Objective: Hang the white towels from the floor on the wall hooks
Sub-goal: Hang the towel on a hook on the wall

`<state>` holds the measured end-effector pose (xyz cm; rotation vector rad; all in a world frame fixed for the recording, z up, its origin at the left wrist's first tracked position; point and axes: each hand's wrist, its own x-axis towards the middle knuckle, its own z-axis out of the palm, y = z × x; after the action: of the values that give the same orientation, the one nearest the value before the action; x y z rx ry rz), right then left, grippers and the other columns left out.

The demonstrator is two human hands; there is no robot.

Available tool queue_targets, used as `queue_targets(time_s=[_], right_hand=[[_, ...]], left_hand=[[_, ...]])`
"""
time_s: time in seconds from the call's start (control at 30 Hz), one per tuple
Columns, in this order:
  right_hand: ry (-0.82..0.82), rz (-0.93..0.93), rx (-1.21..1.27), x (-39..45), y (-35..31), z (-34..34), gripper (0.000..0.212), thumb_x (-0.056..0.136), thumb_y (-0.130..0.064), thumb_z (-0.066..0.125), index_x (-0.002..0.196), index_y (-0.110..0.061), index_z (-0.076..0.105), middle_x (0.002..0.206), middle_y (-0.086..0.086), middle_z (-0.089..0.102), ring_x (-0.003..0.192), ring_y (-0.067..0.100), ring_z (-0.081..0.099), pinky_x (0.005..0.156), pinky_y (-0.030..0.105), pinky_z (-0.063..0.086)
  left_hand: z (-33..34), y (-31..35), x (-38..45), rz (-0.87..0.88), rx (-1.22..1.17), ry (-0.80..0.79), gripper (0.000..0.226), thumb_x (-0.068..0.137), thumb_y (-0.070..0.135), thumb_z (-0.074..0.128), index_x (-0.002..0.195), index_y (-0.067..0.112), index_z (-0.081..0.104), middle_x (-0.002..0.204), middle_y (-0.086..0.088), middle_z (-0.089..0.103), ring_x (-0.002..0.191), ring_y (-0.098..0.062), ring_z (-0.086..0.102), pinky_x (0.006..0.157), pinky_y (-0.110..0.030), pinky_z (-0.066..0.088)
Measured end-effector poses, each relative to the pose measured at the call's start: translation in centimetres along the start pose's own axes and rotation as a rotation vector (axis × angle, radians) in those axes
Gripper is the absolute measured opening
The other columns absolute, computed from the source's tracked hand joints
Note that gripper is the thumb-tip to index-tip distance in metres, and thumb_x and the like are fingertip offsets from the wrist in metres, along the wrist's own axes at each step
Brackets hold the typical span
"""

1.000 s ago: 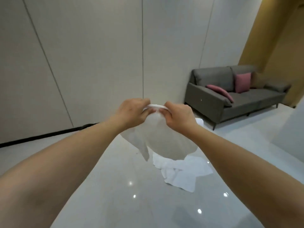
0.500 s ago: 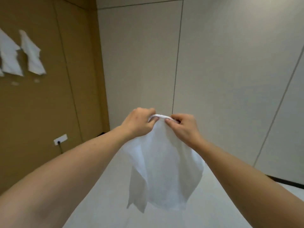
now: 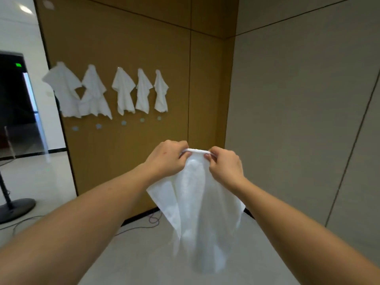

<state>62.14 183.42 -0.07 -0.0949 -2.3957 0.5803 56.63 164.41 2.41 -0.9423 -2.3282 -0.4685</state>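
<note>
Your left hand and right hand both pinch the towel by its top edge, fingers closed on the cloth — it hangs limp and light, so keep hold there. Ahead, five towels already hang on the brown wall — empty hooks wait below.

Left hand and right hand pinching white towel at top edge, five hung towels on brown wall

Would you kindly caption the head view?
Both hands hold a white cloth towel before five hung white towels on the brown wall.
</note>
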Motion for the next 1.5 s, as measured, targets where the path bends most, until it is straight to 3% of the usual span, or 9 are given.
queue_targets(time_s=[0.2,0.4,0.6,0.7,0.87,1.0,1.27,1.4,1.5], right_hand=[[-0.044,-0.16,0.017,9.3,-1.2,9.5,0.022,0.096,-0.046,0.049,0.079,-0.033,0.056,0.067,-0.013,0.058,0.064,0.012,0.054,0.05,0.024,0.033],[-0.168,-0.299,-0.002,19.6,-3.3,20.2,0.033,0.095,-0.051,0.046,0.081,-0.024,0.059,0.074,-0.005,0.065,0.074,0.023,0.061,0.066,0.037,0.051],[-0.205,-0.407,0.061,29.2,-7.0,31.0,0.04,0.095,-0.05,0.047,0.065,-0.024,0.043,0.063,-0.006,0.055,0.068,0.024,0.057,0.055,0.033,0.04],[-0.271,-0.46,0.114,32.3,-9.6,36.9,0.039,0.095,-0.05,0.048,0.066,-0.025,0.046,0.063,-0.008,0.054,0.068,0.022,0.057,0.059,0.034,0.044],[-0.339,-0.561,0.189,37.4,-14.0,47.7,0.041,0.096,-0.049,0.048,0.064,-0.023,0.045,0.059,-0.009,0.05,0.063,0.017,0.052,0.051,0.03,0.031],[-0.416,-0.561,0.362,41.6,-17.7,56.4,0.039,0.095,-0.043,0.054,0.068,-0.016,0.052,0.06,-0.006,0.05,0.061,0.015,0.049,0.049,0.024,0.027],[-0.499,-0.624,0.514,52.9,-25.8,71.3,0.047,0.092,-0.048,0.057,0.055,-0.024,0.041,0.052,-0.008,0.044,0.05,0.005,0.04,0.049,0.027,0.028],[-0.552,-0.633,0.569,56.3,-30.1,78.0,0.042,0.091,-0.047,0.059,0.056,-0.029,0.046,0.052,-0.01,0.048,0.05,0.005,0.045,0.048,0.022,0.029],[-0.556,-0.628,0.605,57.6,-32.6,83.2,0.049,0.09,-0.044,0.06,0.051,-0.027,0.035,0.047,-0.009,0.035,0.046,0.005,0.034,0.048,0.024,0.026]], left_hand=[[2.7,-10.8,3.9,-0.094,0.097,-0.03,0.019,0.092,0.042,0.05,0.082,0.027,0.054,0.07,0.009,0.057,0.066,-0.014,0.055,0.057,-0.032,0.042],[5.7,-23.6,7.8,-0.234,0.104,-0.08,0.023,0.094,0.045,0.051,0.085,0.025,0.058,0.074,0.005,0.06,0.071,-0.015,0.057,0.066,-0.036,0.048],[6.8,-35.7,11.4,-0.327,0.159,-0.073,0.031,0.094,0.046,0.052,0.073,0.024,0.051,0.066,0.004,0.056,0.064,-0.013,0.055,0.061,-0.036,0.047],[7.7,-41.6,11.1,-0.405,0.2,-0.089,0.033,0.094,0.048,0.051,0.075,0.021,0.055,0.065,0.005,0.057,0.062,-0.011,0.055,0.06,-0.035,0.047],[9.1,-52.1,10.2,-0.546,0.23,-0.053,0.031,0.093,0.051,0.052,0.079,0.024,0.06,0.066,0.013,0.055,0.064,-0.004,0.052,0.053,-0.019,0.034],[9.9,-60.3,10.1,-0.632,0.28,-0.036,0.03,0.092,0.056,0.052,0.078,0.03,0.057,0.065,0.018,0.05,0.064,0.002,0.048,0.054,-0.016,0.03],[9.3,-76.7,13.1,-0.819,0.367,-0.011,0.037,0.089,0.062,0.051,0.065,0.034,0.05,0.065,0.009,0.058,0.068,-0.011,0.055,0.059,-0.027,0.038],[9.6,-84.1,13.4,-0.875,0.375,0.012,0.034,0.09,0.059,0.049,0.069,0.033,0.056,0.066,0.013,0.059,0.069,-0.01,0.056,0.062,-0.026,0.04],[10.4,-89.5,12.6,-0.925,0.347,0.044,0.026,0.09,0.055,0.05,0.083,0.034,0.061,0.069,0.011,0.059,0.069,-0.011,0.058,0.063,-0.026,0.045]])
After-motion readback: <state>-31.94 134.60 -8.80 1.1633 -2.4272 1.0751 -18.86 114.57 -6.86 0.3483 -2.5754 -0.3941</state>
